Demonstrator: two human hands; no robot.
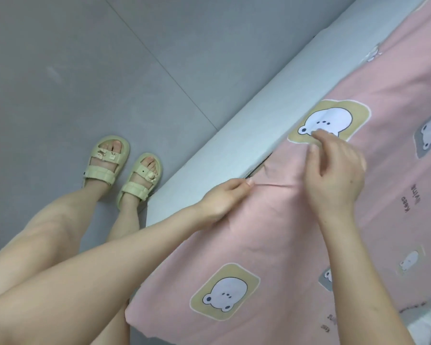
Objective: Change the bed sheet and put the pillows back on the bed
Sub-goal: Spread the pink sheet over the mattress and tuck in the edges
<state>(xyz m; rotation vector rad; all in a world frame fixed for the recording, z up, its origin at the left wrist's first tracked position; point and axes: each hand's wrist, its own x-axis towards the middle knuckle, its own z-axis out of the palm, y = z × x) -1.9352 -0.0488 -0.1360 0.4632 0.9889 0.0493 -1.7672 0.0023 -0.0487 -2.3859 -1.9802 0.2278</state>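
Two bare arms reach in from the bottom, close to the camera, and both go out over the bed. The left hand (223, 199) has its fingers curled and pinches a thin fold of the bed sheet (271, 245) between thumb and finger. The right hand (334, 175) is a bit further onto the bed. Its fingers are bent too, and its fingertips nip the sheet right at the edge of a bear picture (326, 120). A tight little ridge of cloth runs straight from one hand to the other. The bed sheet is pink with white bears in yellow and grey boxes (and some small words that are too blurry to read). It lies spread over the top of the bed, and it has soft wrinkles near the hands. Its edge sits along the pale grey bed side (234, 145), which runs up and to the right. A small dark gap shows there, just above the left hand. The person stands on the grey floor (85, 58) next to the bed, in pale yellow sandals (107, 165), with toes close to the bed side.
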